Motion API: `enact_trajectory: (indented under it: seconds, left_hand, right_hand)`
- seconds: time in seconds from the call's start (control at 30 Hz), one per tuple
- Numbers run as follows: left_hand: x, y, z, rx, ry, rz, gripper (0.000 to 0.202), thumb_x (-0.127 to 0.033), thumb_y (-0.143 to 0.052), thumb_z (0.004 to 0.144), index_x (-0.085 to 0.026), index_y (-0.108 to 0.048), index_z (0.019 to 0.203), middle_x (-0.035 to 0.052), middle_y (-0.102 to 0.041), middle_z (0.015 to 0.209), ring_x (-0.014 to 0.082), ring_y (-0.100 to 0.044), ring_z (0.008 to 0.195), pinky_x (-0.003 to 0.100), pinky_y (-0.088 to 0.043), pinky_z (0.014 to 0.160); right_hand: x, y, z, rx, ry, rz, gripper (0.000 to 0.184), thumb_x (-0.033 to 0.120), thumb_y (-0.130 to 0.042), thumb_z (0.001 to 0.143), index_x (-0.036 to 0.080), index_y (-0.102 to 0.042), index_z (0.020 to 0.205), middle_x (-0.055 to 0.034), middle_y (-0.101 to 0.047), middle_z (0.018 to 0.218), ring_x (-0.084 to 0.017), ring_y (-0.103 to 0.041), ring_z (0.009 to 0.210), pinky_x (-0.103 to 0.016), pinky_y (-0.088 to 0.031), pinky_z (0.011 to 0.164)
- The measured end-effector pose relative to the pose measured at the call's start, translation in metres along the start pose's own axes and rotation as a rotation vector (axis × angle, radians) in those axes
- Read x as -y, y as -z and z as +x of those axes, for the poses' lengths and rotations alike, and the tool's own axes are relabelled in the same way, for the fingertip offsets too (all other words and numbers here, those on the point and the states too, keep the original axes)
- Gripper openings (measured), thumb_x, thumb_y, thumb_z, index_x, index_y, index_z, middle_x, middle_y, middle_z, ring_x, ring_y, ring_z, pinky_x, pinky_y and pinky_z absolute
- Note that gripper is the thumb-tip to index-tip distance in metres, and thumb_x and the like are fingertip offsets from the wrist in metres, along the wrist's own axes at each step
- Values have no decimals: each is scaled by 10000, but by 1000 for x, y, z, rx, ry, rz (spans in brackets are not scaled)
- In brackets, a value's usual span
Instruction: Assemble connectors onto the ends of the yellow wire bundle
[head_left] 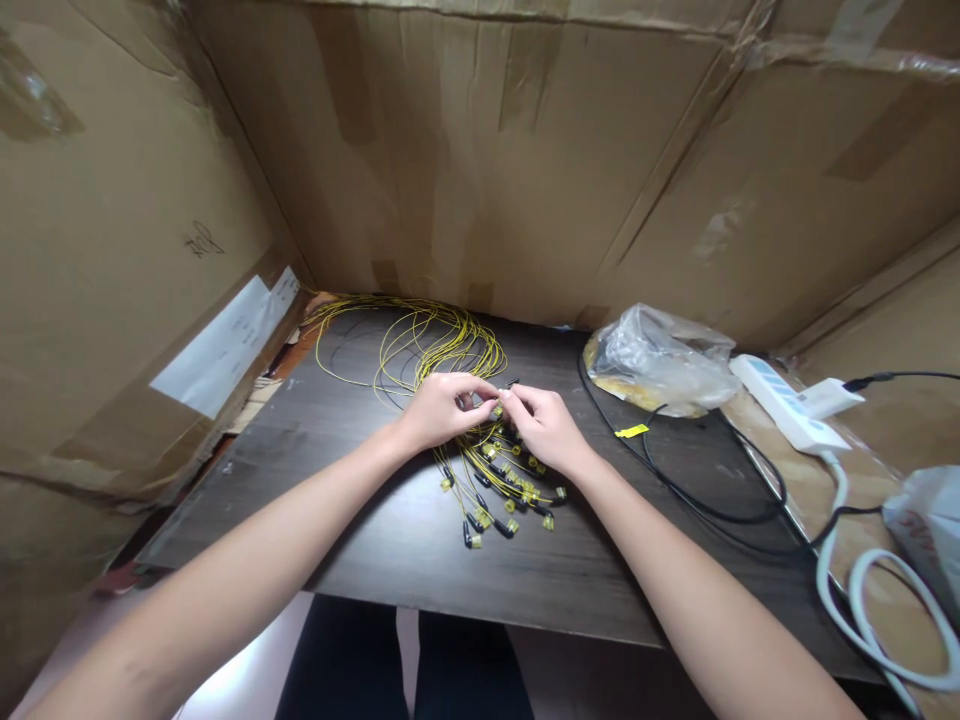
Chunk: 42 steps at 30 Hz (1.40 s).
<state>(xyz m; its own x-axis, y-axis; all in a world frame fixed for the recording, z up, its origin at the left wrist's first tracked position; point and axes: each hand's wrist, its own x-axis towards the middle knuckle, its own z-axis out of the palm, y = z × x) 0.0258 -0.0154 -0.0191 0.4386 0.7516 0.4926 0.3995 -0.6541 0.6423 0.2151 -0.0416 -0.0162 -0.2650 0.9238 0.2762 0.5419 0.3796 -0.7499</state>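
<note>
My left hand (448, 408) and my right hand (538, 425) meet above the desk, fingertips closed in a pinch. Between them is the end of a yellow cable, with a small yellow cap (498, 409) and a bit of black just showing; my fingers hide most of it. Below the hands lies a pile of cable ends with black connectors (504, 530) and clear yellow caps (548, 522). The thin yellow cables (469, 345) run back from the pile in loose loops toward the far left corner of the desk.
Cardboard walls (465, 170) enclose the dark desk (360, 520) at the back and sides. To the right are a clear plastic bag (667, 350), a looped black cable (697, 512) with a yellow tag, and a white power strip (784, 405) with a coiled white cord (832, 560).
</note>
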Motion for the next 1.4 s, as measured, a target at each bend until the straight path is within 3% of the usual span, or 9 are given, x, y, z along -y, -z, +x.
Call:
enact_trajectory:
  seconds: [0.3, 0.57, 0.9, 1.1, 1.3, 1.4]
  left_hand:
    - [0, 1, 0, 25, 14, -41, 118, -197, -707, 809, -156, -782, 891, 17, -748, 727, 75, -564, 516, 180, -446, 535]
    - [-1, 1, 1, -9, 58, -110, 128, -248, -729, 822, -150, -787, 882, 27, -749, 723, 75, -563, 519, 175, -436, 509]
    - [1, 0, 0, 0, 9, -77, 121, -241, -714, 825, -152, -783, 869, 29, -748, 724, 88, -581, 543, 191, -464, 541]
    - [1, 1, 1, -2, 47, -121, 143, -265, -732, 830, -146, -789, 884, 37, -751, 738, 85, -581, 534, 188, -462, 530]
    - [4, 2, 0, 24, -65, -72, 120, -245, -730, 845, -153, -797, 880, 45, -749, 748, 89, -588, 571, 193, -452, 558]
    - [3, 3, 0, 15, -36, -86, 120, -241, -729, 840, -153, -797, 886, 39, -750, 745, 85, -574, 552, 192, -446, 544]
  right_hand:
    - [1, -1, -1, -8, 4, -16, 418, 414, -439, 965, 191, -491, 615, 25, -425, 572, -123, -393, 563, -269, -287, 559]
    - [4, -1, -1, -26, 17, 8, 266, 368, -488, 934, 192, -586, 761, 14, -518, 639, -136, -443, 593, -263, -339, 583]
    - [4, 0, -1, -4, 6, -15, 407, 425, -434, 970, 193, -519, 647, 8, -479, 600, -137, -432, 596, -274, -328, 578]
    - [4, 0, 0, -41, -27, 91, 172, 347, -551, 869, 192, -584, 800, 8, -560, 692, -132, -458, 581, -266, -356, 563]
    - [0, -1, 0, 10, -43, 83, 413, 437, -445, 947, 202, -472, 608, 26, -432, 568, -127, -407, 556, -268, -314, 553]
    - [0, -1, 0, 3, -26, 66, 428, 450, -423, 964, 195, -503, 629, 13, -476, 599, -135, -443, 591, -270, -334, 583]
